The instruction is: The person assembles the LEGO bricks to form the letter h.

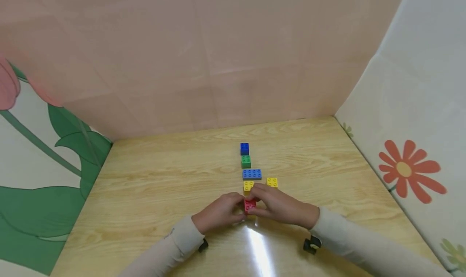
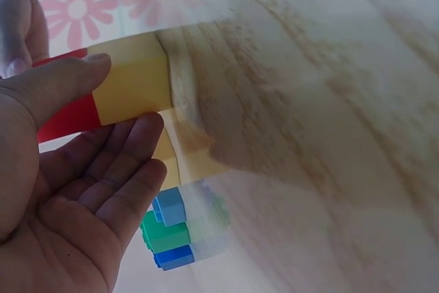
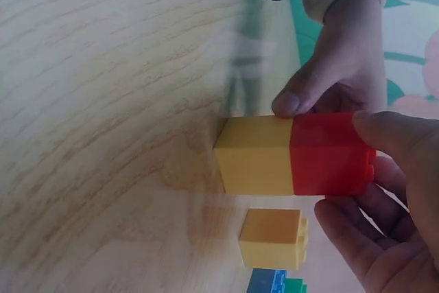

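Note:
A red brick [image 1: 250, 205] sits on top of a yellow brick [image 3: 255, 159], and the two form a small tower upright on the table near its front. My left hand [image 1: 222, 212] grips the lower, yellow brick, its thumb on one side and fingertips on the other. From the right, my right hand [image 1: 282, 205] pinches the red brick between thumb and fingers. Just behind the tower stands another yellow brick [image 1: 248, 186], partly covered by the right hand in the head view.
Beyond, roughly in a line, are a long blue brick [image 1: 252, 174], a green brick [image 1: 246, 161] and a dark blue brick [image 1: 244, 149]. One more yellow brick [image 1: 272, 182] lies right of the line. Cloth walls enclose the wooden table [image 1: 164, 168] at the back and sides.

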Demonstrator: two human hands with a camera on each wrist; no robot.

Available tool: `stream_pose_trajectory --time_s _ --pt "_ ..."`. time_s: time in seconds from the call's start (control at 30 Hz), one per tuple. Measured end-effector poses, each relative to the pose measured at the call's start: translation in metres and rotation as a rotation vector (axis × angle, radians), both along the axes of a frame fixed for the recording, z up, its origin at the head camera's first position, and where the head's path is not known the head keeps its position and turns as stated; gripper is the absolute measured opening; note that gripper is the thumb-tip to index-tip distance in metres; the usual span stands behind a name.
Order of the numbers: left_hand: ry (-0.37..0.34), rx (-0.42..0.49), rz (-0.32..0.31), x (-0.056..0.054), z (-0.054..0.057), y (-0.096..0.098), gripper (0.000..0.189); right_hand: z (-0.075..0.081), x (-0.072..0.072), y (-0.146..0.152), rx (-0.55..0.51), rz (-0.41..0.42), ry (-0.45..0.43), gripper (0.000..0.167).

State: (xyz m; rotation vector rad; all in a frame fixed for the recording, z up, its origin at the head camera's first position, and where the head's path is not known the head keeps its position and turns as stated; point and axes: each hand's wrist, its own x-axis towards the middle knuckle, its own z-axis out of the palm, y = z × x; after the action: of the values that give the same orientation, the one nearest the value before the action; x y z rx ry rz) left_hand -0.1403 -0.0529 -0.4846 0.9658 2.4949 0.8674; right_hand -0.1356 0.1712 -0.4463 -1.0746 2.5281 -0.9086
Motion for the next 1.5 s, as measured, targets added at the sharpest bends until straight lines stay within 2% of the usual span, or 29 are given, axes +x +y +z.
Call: stream_pose_trajectory --time_s 0.23,0.57,0.97,1.23,1.5 --pt "0.041 0.0 -0.006 0.001 0.001 0.0 0.036 0.003 0.001 0.001 0.02 -0.026 -0.015 0.027" --pt "0.024 0.003 0.004 0.001 -0.001 -0.001 0.035 0.004 0.002 0.001 0.05 -0.004 0.055 0.033" --pt "0.054 -0.01 -0.003 0.001 -0.002 0.0 0.035 0.004 0.002 0.008 0.037 -0.012 0.13 0.037" --pt "0.073 -0.013 -0.007 0.001 -0.003 0.0 0.039 0.01 -0.002 0.018 0.005 -0.064 0.265 0.04" --pt "0.066 -0.012 -0.005 0.001 -0.004 -0.002 0.039 0.012 -0.008 0.029 0.013 -0.129 0.289 0.046"
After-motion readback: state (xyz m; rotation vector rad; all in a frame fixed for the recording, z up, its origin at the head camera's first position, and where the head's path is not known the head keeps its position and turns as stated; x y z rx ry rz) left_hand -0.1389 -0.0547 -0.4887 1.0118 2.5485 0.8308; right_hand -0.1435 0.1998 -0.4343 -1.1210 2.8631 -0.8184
